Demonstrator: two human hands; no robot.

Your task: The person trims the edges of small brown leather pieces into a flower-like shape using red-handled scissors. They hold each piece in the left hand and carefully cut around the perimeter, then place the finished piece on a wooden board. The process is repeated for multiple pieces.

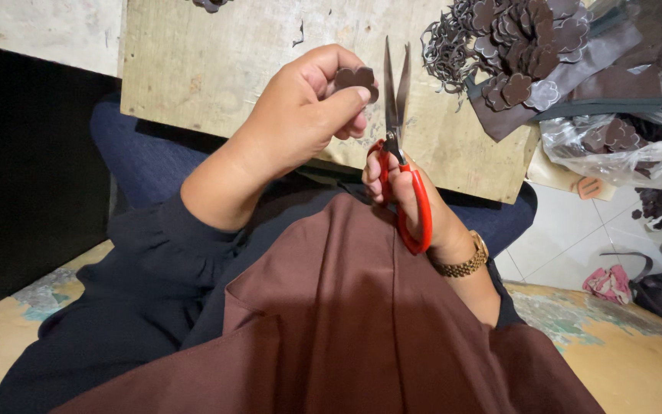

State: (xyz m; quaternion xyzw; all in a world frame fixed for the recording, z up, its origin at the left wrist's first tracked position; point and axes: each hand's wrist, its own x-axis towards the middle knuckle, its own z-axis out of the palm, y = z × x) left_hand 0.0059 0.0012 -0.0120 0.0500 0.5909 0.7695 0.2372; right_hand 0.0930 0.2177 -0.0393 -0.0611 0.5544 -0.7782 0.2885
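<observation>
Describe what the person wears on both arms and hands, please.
Both forearms come out of dark navy long sleeves pushed back above the wrists. The right hand has a gold-coloured metal link wristwatch band on its wrist. The left hand is bare: no glove, ring or bracelet is visible on it.

Glossy red plastic handles and shiny metal blades on the scissors; rough, worn wooden board; matt brown cloth.

Single head-worn view, looking steeply down, close over lap and wooden board
</observation>
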